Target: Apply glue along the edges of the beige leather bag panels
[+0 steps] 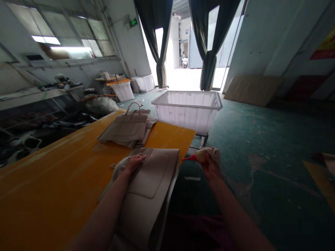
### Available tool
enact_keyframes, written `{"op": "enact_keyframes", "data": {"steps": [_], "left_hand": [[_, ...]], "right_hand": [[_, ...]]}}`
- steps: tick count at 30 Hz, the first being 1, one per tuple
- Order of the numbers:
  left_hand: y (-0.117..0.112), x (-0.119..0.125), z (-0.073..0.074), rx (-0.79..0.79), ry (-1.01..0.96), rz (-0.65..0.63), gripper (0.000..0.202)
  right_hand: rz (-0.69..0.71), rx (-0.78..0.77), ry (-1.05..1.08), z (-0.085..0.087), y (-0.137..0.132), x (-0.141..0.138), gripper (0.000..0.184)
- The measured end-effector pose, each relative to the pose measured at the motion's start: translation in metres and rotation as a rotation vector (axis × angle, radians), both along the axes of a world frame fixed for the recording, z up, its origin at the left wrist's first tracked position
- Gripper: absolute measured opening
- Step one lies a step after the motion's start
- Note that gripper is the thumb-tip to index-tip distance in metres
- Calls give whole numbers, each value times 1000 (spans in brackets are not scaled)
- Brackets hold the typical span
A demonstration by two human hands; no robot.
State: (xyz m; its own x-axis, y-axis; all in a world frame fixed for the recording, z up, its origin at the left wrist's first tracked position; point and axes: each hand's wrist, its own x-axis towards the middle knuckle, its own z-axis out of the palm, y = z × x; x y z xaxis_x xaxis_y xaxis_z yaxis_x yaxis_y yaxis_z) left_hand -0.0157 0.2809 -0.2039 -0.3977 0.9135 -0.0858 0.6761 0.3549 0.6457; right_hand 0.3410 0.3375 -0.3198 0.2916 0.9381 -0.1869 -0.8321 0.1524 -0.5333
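Note:
A beige handbag [149,184] lies at the right edge of the yellow table, with a stitched outline on its flap. My left hand [134,164] is closed on its upper left part, near a small metal fitting; what exactly the fingers pinch is partly hidden. My right hand [209,166] grips a squeeze bottle [201,156] with a red pointed nozzle, its back end wrapped in pale material. The nozzle tip points left and is close to the bag's right edge; whether it touches, I cannot tell.
On the yellow table [60,167] beyond lie more beige handbags [128,127], one with a raised handle. A large white plastic bin [185,111] stands past the table's far corner. Brown boards [252,90] lean by the right wall, and cluttered shelving [47,108] runs along the left.

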Motion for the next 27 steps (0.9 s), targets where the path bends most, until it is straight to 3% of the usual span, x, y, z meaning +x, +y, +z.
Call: {"op": "enact_keyframes", "data": {"steps": [11,27], "left_hand": [[0,3,3,-11,-140,9,38],[1,9,9,32,-96,38,34]], "right_hand": [[-21,4,-112,13,-2,-14,66],[-78,20,-152,11,-45,-14,62]]}}
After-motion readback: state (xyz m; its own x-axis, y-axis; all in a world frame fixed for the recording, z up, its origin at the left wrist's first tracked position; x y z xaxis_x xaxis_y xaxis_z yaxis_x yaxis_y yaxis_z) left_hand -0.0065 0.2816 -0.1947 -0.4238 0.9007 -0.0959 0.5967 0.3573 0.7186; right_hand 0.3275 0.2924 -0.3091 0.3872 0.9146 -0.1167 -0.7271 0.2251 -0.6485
